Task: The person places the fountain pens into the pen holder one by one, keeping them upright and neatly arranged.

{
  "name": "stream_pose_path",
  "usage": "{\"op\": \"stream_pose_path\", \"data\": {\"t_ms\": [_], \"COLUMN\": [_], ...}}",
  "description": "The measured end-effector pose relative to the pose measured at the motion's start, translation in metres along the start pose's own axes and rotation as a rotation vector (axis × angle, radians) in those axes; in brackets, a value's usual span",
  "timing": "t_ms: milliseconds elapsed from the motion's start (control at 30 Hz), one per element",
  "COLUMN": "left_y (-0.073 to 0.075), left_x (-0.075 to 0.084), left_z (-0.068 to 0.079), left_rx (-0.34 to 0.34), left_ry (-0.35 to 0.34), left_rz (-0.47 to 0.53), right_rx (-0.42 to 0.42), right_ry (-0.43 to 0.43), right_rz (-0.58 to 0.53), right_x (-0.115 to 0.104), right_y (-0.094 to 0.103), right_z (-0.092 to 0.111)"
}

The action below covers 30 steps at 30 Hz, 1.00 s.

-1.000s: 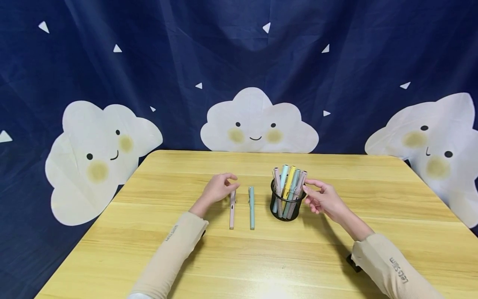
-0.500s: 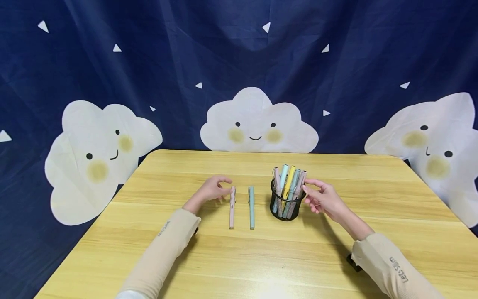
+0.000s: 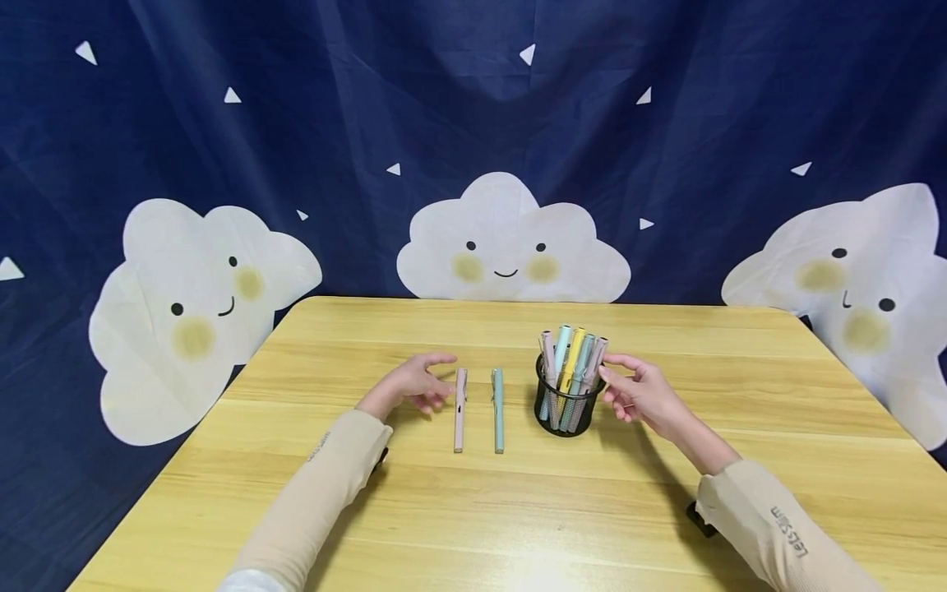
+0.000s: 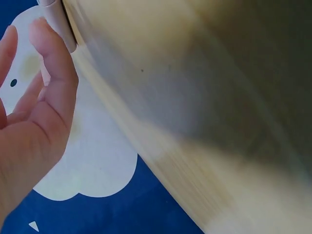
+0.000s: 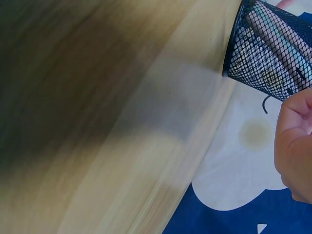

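On the table, a pale pink pen [image 3: 460,411] and a grey-green pen [image 3: 499,411] lie side by side, clips toward the far end. My left hand [image 3: 416,384] is just left of the pink pen, fingers loosely spread and holding nothing. In the left wrist view the thumb [image 4: 56,73] stands close to the end of that pen [image 4: 61,24]. To the right, a black mesh pen holder [image 3: 564,415] stands upright with several capped pens [image 3: 573,362] in it. My right hand [image 3: 647,399] grips its right rim between thumb and index finger.
The wooden table [image 3: 473,510] has rounded far corners. Behind it hangs a dark blue curtain [image 3: 444,99] with white smiling clouds. Both forearms wear beige sleeves, with a small black device [image 3: 701,520] under the right one.
My left hand has drawn back left from the pink pen's top, and its fingers have spread. The pens, the holder and my right hand have stayed in place.
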<state>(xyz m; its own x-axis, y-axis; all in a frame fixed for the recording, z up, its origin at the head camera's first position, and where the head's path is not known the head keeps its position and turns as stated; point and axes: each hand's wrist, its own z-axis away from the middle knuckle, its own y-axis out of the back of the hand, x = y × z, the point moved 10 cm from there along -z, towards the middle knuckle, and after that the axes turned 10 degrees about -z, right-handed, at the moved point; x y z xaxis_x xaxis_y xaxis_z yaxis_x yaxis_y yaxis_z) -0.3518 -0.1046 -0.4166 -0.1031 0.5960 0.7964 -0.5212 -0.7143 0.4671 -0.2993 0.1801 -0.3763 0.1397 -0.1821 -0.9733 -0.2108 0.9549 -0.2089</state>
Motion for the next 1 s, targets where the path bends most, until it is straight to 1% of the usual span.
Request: {"op": "stream_pose_path", "data": {"t_ms": [167,300,467,567,1000], "left_y": [-0.011,-0.016,-0.018,-0.019,-0.020], "left_x": [-0.003,-0.004,-0.005,-0.007,-0.005], "left_z": [0.001,0.002,0.000,-0.001,-0.006], "left_rx": [-0.084,-0.108,-0.107,-0.105,-0.049], "left_ry": [0.065,0.092,0.100,0.117,0.132], "left_rz": [-0.014,-0.004,-0.005,-0.011,-0.139], "right_rx": [0.001,0.000,-0.003,-0.004,0.004], "right_ry": [-0.003,-0.003,-0.003,-0.004,-0.003], "right_rz": [0.000,0.003,0.013,0.017,0.004], "right_x": [0.000,0.000,0.000,0.000,0.001], "right_y": [0.000,0.000,0.000,0.000,0.001], "right_z": [0.000,0.000,0.000,0.000,0.000]}}
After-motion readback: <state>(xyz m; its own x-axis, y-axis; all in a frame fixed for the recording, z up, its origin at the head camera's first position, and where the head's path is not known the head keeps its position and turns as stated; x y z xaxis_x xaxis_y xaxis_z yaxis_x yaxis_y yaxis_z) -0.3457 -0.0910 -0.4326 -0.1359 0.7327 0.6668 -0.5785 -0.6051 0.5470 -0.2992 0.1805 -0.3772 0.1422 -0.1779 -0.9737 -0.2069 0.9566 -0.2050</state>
